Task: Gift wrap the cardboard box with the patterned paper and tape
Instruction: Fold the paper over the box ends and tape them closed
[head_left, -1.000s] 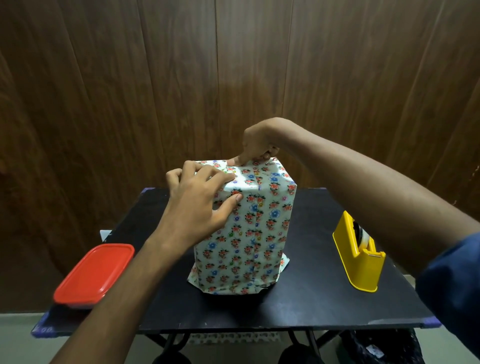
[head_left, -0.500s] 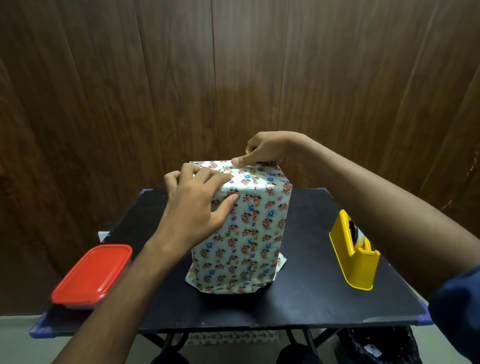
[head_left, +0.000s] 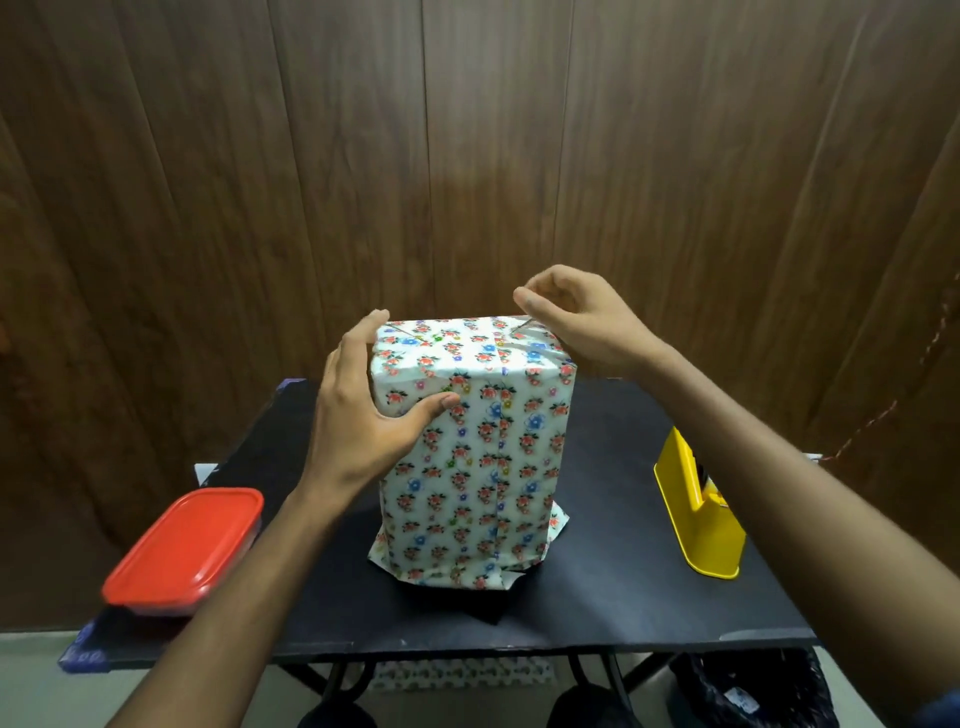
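The cardboard box (head_left: 472, 457), covered in patterned paper (head_left: 519, 519), stands upright in the middle of the black table (head_left: 613, 597), my left hand (head_left: 363, 415) pressing its side with straight fingers, my right hand (head_left: 576, 322) pinching a paper fold at its top corner.

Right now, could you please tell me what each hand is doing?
Left hand: open, fingers straight, pressing the wrapped box at its upper left edge.
Right hand: fingers curled at the top right corner; any grip cannot be told.

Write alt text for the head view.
A tall box wrapped in floral paper stands on a black table; the left hand steadies its side, the right hand pinches paper at its top corner.
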